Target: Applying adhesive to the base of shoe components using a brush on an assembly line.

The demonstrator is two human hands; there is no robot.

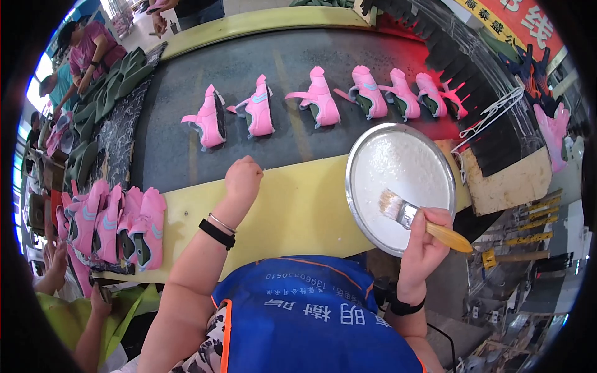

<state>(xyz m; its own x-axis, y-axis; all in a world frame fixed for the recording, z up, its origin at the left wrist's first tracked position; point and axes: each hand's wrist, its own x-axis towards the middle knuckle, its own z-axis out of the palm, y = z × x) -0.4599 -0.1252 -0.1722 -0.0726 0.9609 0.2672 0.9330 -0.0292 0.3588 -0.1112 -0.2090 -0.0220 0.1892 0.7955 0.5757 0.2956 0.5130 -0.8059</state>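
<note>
My right hand [426, 245] grips a paintbrush [451, 237] by its yellow wooden handle. The pale, wet bristles hang over a large round metal pan [354, 205] coated with milky white liquid. My left hand [244, 178] is closed in a loose fist above the yellow board along the belt's near edge, and nothing shows sticking out of it. Beyond it, several pink shoe uppers stand in a row on the dark conveyor belt [236, 161]. The nearest to my left hand are one pink upper [210, 119] and another pink upper [259, 110] with a light blue stripe.
At left, several pink shoes [149, 230] cluster on the board's end beside another person's hands [99, 301]. Dark green soles [127, 78] lie on a rack farther back. Red light falls on black strips [451, 62] at the belt's right end. A wire rack [491, 115] stands at right.
</note>
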